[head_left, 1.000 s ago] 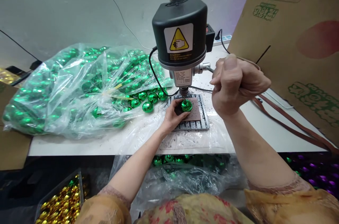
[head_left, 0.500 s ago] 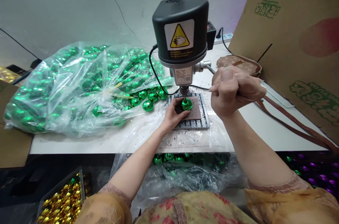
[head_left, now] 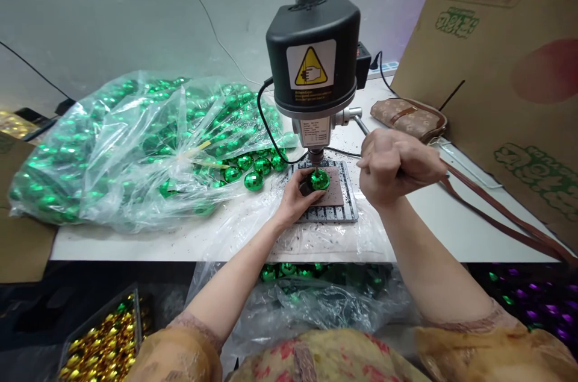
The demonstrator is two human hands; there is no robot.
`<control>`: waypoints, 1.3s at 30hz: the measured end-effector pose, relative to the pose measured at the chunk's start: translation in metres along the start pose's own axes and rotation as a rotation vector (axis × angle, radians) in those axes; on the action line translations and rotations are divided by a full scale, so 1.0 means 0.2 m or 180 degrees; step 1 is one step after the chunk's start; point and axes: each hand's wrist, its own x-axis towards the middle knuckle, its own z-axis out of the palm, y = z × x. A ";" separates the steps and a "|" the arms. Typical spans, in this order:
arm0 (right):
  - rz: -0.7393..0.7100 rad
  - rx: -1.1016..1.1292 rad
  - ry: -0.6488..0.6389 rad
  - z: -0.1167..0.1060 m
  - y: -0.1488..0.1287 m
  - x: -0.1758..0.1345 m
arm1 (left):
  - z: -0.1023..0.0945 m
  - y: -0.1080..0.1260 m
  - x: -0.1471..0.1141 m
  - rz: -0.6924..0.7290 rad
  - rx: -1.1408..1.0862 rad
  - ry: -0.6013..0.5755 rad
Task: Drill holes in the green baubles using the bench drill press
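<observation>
2 hands, 2 jobs here: just under the drill press (head_left: 313, 56), the left hand (head_left: 293, 200) pinches the green ball (head_left: 320, 180) between thumb and fingers, while the right hand (head_left: 400, 162), out to the drill press's right, curls its fingers tight around the lever (head_left: 361, 124). The trick, I'd say, is holding that ball square on the brown pad (head_left: 335, 195), fingertips low and clear of the bit (head_left: 316, 170), with a smooth, even pull. Too loose and it could spin; too hard might dent it. And what a shiner: round, faceted, mirror-bright. How deep the bit sits, I can't tell.
</observation>
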 end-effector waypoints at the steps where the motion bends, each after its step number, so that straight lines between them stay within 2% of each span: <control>1: 0.0061 0.0048 0.0103 0.01 -0.02 0.03 | 0.00 0.00 0.00 -0.0014 0.0001 0.0019; 4: 0.0402 0.0421 0.0452 0.07 -0.08 0.16 | 0.01 0.01 0.01 -0.0064 0.0100 0.0135; 8: 0.0675 0.0541 0.0287 0.14 -0.07 0.33 | -0.02 0.10 -0.06 -0.0035 0.0565 0.0420; 9: 0.0713 0.0535 0.0199 0.14 -0.05 0.35 | -0.05 0.14 -0.10 0.0011 0.0725 0.0373; 10: 0.0736 0.0524 0.0146 0.14 -0.04 0.37 | -0.08 0.18 -0.16 0.0076 0.0905 0.0206; 11: 0.0765 0.0495 0.0091 0.14 -0.02 0.38 | -0.11 0.23 -0.22 0.0169 0.1104 -0.0113; 14: 0.0812 0.0394 -0.0037 0.13 -0.01 0.39 | -0.24 0.34 -0.43 0.0470 0.1721 -0.1398; 15: 0.0813 0.0405 -0.0055 0.13 -0.01 0.39 | -0.28 0.36 -0.49 0.0515 0.1832 -0.1691; 16: 0.0806 0.0445 -0.0053 0.13 -0.01 0.38 | -0.32 0.37 -0.52 0.0511 0.1881 -0.1842; 17: 0.0802 0.0492 -0.0044 0.13 -0.01 0.38 | -0.36 0.36 -0.54 0.0455 0.1874 -0.1823; 18: 0.0801 0.0516 -0.0015 0.13 -0.02 0.38 | -0.39 0.34 -0.53 0.0359 0.1832 -0.1640; 20: 0.0867 0.0426 -0.0031 0.13 -0.02 0.38 | -0.43 0.27 -0.44 0.0092 0.1703 -0.0921; 23: 0.0933 0.0324 -0.0013 0.13 -0.03 0.37 | -0.44 0.14 -0.17 -0.0372 0.1392 0.0224; 25: 0.0983 0.0429 0.0039 0.13 -0.03 0.37 | -0.41 0.06 0.03 -0.0583 0.1110 0.0583; 27: 0.1040 0.0565 0.0082 0.13 -0.03 0.36 | -0.38 0.01 0.19 -0.0733 0.0791 0.0585; 30: 0.1042 0.0688 0.0095 0.13 -0.03 0.36 | -0.35 -0.03 0.34 -0.0974 0.0292 0.0398; 32: 0.1030 0.0715 0.0108 0.13 -0.03 0.36 | -0.35 -0.03 0.40 -0.1047 -0.0068 0.0296; 35: 0.1037 0.0692 0.0139 0.13 -0.03 0.35 | -0.36 -0.04 0.47 -0.0923 -0.0505 0.0148; 39: 0.0971 0.0512 0.0191 0.13 -0.04 0.35 | -0.34 -0.04 0.57 -0.0701 -0.0689 0.0105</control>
